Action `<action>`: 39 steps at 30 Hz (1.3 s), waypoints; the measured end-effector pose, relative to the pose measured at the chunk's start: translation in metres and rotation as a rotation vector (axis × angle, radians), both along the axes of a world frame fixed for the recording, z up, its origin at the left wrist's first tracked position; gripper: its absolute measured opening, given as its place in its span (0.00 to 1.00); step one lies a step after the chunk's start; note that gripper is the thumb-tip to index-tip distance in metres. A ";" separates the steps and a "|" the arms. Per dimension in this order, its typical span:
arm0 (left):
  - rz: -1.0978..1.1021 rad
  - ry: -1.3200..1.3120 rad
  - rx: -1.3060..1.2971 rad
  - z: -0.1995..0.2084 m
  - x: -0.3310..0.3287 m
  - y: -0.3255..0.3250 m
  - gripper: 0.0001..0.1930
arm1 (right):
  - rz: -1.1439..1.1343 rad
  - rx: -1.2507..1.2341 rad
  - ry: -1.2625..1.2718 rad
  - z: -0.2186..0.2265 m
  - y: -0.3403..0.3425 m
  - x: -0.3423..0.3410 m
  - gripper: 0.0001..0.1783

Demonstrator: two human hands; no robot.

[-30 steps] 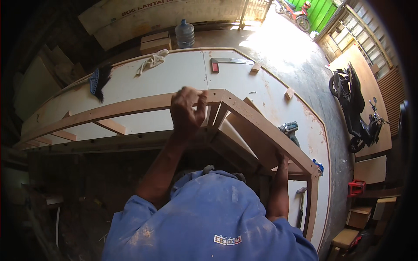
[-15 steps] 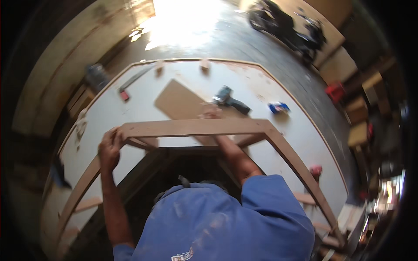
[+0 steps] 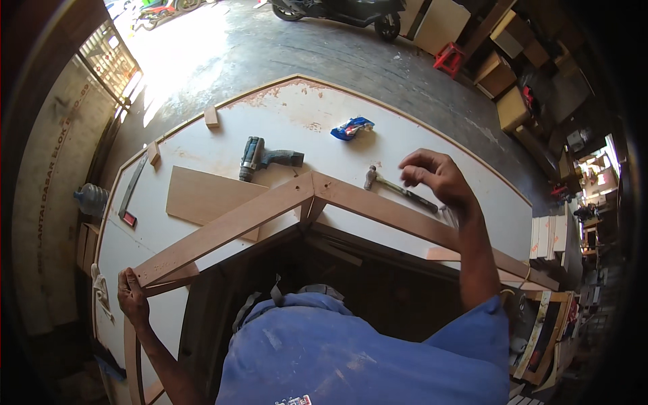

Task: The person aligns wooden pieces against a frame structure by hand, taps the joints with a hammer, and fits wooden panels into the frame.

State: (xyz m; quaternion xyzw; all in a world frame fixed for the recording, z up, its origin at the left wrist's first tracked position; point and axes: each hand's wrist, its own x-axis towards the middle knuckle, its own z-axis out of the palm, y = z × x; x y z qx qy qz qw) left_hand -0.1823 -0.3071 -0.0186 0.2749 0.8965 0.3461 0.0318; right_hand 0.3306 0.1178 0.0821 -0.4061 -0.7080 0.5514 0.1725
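A brown wooden frame (image 3: 223, 228) of angled bars stands over the white worktable. My left hand (image 3: 133, 297) is closed round its left corner joint, thumb on top. Raised over the frame's right bar, my right hand (image 3: 442, 179) has curled fingers with a gap between them, and I see nothing in it. Just below and left of that hand lies a hammer (image 3: 401, 190) with a dark handle. A cordless drill (image 3: 263, 159) lies beyond the frame, next to a flat brown board (image 3: 209, 196) that the frame partly covers.
A blue crumpled packet (image 3: 352, 127) lies on the white tabletop (image 3: 277, 111). Small wood blocks (image 3: 212, 117) sit at its far edge, with a try square (image 3: 131, 192) at the left. Past the table are a motorcycle (image 3: 344, 12), a red stool (image 3: 449, 59) and stacked boxes (image 3: 496, 73).
The view has swung right, bringing the hammer into sight. My right hand has drawn back from beyond the middle bar and moved right, above the right bar. My left hand still grips the same corner.
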 end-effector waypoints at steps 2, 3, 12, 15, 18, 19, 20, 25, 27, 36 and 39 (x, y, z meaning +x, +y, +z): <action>0.010 0.030 -0.018 0.003 0.004 0.003 0.21 | 0.060 0.298 -0.536 -0.055 0.061 0.025 0.15; 0.014 0.060 -0.048 0.006 0.005 0.000 0.21 | 0.181 0.343 -0.657 -0.103 0.093 0.047 0.19; 0.044 0.111 -0.127 0.006 0.001 0.003 0.23 | 0.377 0.456 -0.994 -0.357 0.179 0.143 0.27; -0.018 0.018 -0.034 0.005 -0.002 -0.006 0.26 | 0.309 0.393 -0.846 -0.366 0.182 0.134 0.18; -0.047 0.067 0.153 0.003 -0.003 -0.020 0.31 | 0.465 0.492 -0.840 -0.345 0.169 0.096 0.18; -0.037 0.066 0.152 0.008 -0.003 -0.029 0.31 | 0.350 0.350 -0.835 -0.329 0.170 0.083 0.15; 0.086 0.061 -0.007 0.014 -0.006 -0.040 0.32 | 0.235 0.208 -0.828 -0.311 0.176 0.066 0.12; 0.273 -0.042 -0.343 0.022 -0.015 -0.062 0.37 | 0.218 0.405 -0.593 -0.193 0.208 0.031 0.07; 0.343 -0.041 -0.388 0.025 -0.007 -0.065 0.38 | 0.135 0.353 -0.373 -0.088 0.139 -0.055 0.06; 0.416 0.147 -0.316 0.007 -0.009 -0.059 0.32 | 0.572 -0.095 0.003 0.055 -0.031 -0.303 0.13; 0.444 0.181 -0.267 0.003 -0.008 -0.063 0.29 | 0.700 -0.106 -0.153 0.043 -0.079 -0.381 0.18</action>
